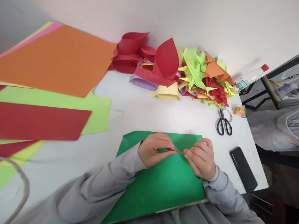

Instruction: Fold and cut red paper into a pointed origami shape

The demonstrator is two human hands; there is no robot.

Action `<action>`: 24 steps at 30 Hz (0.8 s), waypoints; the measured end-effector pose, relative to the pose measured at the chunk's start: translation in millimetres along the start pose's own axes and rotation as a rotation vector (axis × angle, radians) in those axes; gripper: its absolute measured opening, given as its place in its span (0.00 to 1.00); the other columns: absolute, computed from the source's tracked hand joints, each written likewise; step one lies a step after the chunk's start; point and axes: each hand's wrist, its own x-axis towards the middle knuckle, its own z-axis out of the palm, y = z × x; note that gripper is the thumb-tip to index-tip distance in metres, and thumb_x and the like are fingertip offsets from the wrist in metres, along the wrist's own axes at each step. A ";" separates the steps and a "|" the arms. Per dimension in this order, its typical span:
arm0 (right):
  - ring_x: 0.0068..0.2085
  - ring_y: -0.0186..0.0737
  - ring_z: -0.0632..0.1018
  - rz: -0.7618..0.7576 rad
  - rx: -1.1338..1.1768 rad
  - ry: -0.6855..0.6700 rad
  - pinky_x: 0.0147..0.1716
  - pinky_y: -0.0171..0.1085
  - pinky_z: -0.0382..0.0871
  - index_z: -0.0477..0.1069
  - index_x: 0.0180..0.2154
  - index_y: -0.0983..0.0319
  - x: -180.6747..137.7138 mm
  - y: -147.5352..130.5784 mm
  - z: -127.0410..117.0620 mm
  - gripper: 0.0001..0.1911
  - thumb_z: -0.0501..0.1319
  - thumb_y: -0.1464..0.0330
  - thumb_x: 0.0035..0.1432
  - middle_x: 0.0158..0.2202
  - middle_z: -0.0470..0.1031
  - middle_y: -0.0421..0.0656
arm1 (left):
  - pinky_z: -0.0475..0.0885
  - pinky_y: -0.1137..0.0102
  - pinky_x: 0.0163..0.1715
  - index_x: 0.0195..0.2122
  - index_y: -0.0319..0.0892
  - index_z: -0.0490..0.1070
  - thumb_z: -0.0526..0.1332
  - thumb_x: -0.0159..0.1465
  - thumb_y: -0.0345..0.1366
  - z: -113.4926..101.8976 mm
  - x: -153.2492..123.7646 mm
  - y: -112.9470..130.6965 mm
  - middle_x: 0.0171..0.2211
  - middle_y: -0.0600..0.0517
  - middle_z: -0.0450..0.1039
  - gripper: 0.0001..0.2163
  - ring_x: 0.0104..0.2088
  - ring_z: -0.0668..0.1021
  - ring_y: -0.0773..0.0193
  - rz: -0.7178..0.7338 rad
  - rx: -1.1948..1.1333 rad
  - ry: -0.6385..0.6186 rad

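A thin red paper strip (pixel 178 151) stretches between both my hands above a green sheet (pixel 161 186) lying on the white table (pixel 140 115). My left hand (pixel 155 150) pinches the strip's left end with fingers curled. My right hand (pixel 201 158) pinches its right end, fingers closed. Both wrists wear grey sleeves.
Large orange (pixel 58 59), light green (pixel 98 107) and red (pixel 42 121) sheets overlap at left. A pile of folded paper shapes (pixel 177 74) lies against the wall. Black scissors (pixel 224 124), a dark phone (pixel 243 169), a small wrapped snack (pixel 239 110) and a plastic bottle (pixel 251 76) lie at right.
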 end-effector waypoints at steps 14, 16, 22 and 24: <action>0.30 0.36 0.71 0.048 -0.017 0.078 0.40 0.45 0.63 0.71 0.37 0.63 0.9 3.3 -6.7 0.04 0.59 0.74 0.60 0.24 0.73 0.39 | 0.71 0.75 0.25 0.25 0.39 0.75 0.64 0.61 0.35 -11.9 3.6 3.2 0.22 0.50 0.76 0.08 0.23 0.75 0.68 -0.196 -0.095 0.082; 0.30 0.36 0.71 0.054 -0.007 0.082 0.40 0.45 0.63 0.71 0.37 0.63 0.5 3.5 -7.0 0.04 0.59 0.74 0.59 0.24 0.73 0.38 | 0.71 0.74 0.25 0.25 0.40 0.75 0.65 0.61 0.37 -11.7 3.8 3.3 0.21 0.50 0.75 0.09 0.22 0.75 0.67 -0.225 -0.121 0.101; 0.30 0.37 0.71 0.059 0.000 0.078 0.39 0.45 0.63 0.71 0.36 0.63 1.8 2.9 -8.3 0.04 0.59 0.75 0.59 0.24 0.74 0.39 | 0.70 0.73 0.22 0.23 0.41 0.75 0.68 0.58 0.38 -12.5 3.5 2.5 0.20 0.51 0.75 0.09 0.20 0.74 0.67 -0.264 -0.167 0.149; 0.29 0.37 0.71 0.059 -0.005 0.080 0.39 0.45 0.63 0.71 0.36 0.62 1.8 2.7 -8.5 0.04 0.58 0.74 0.60 0.24 0.73 0.39 | 0.71 0.73 0.22 0.24 0.41 0.76 0.68 0.58 0.38 -12.8 3.3 2.1 0.20 0.51 0.75 0.09 0.20 0.75 0.67 -0.256 -0.166 0.149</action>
